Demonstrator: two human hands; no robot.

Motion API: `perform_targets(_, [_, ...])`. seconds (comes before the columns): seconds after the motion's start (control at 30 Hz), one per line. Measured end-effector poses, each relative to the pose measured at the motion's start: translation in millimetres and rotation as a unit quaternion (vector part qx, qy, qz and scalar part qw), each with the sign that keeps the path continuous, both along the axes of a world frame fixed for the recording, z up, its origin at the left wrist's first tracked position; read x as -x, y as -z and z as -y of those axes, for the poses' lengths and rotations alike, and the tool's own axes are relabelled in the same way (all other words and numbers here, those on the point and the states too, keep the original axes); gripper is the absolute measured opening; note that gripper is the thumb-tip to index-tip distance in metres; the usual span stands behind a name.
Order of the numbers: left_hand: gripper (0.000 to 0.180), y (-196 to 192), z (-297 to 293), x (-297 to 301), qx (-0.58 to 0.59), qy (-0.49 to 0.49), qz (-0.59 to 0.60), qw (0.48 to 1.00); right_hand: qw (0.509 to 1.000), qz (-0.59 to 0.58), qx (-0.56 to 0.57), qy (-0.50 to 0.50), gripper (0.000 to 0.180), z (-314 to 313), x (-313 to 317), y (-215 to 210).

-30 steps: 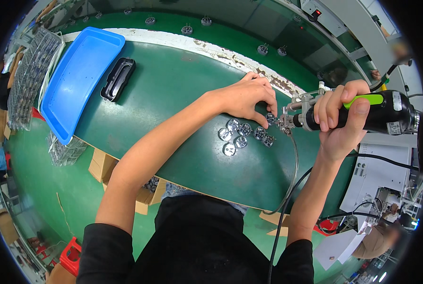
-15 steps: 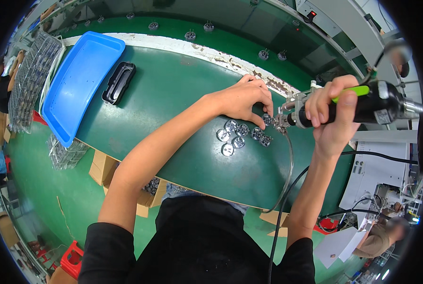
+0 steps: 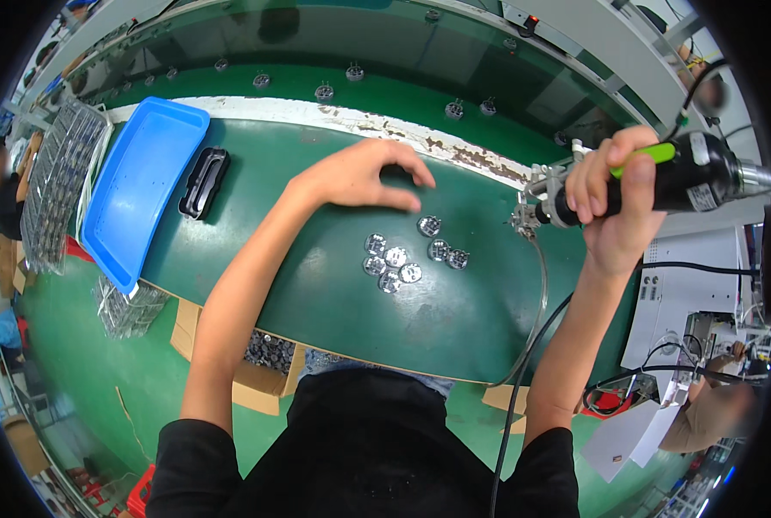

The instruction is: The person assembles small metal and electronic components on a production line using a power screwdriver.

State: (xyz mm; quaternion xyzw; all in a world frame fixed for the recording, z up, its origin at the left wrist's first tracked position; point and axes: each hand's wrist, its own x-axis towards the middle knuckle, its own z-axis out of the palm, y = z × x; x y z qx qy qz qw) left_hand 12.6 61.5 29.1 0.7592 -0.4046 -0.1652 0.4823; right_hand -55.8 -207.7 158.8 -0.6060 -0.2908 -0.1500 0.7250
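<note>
My right hand (image 3: pixel 614 190) is wrapped round a black power screwdriver (image 3: pixel 692 177) with a green lever. Its metal nose (image 3: pixel 528 216), fitted with a clear hose (image 3: pixel 542 285), points left over the bench. My left hand (image 3: pixel 377 175) holds nothing; thumb and fingers are apart and curved. Just right of the left thumb lies a small round part (image 3: pixel 429 226), silvery and dark. Two similar round parts (image 3: pixel 447 253) lie side by side below it. Several more round parts (image 3: pixel 392 259) form a loose cluster further left.
A blue tray (image 3: pixel 135 190) and a black oblong holder (image 3: pixel 202 183) are at the left of the green bench (image 3: pixel 333 302). Beyond the white ledge (image 3: pixel 333 119), a green conveyor (image 3: pixel 385 91) carries spaced round parts. A black cable (image 3: pixel 523 371) hangs beside my right forearm.
My left hand has let go of a round part and drawn left. That part now lies left of the screwdriver's nose. The whole view has shifted slightly; my right hand keeps its grip.
</note>
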Motion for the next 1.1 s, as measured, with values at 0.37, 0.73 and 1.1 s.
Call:
perform_targets(0.37, [0.042,29,99,-85,-0.147,-0.383,0.228,0.883,1.000,0.013,-0.020,-0.004,0.030,-12,-2,0])
perform_targets(0.73, [0.030,12,81,-27,-0.020,0.003,0.196,0.980,1.000,0.010,-0.018,-0.011,0.037,-7,-2,-2])
perform_targets(1.1, [0.035,23,69,-3,-0.017,0.076,0.186,0.980,0.998,-0.009,-0.025,-0.061,0.036,-26,-3,12])
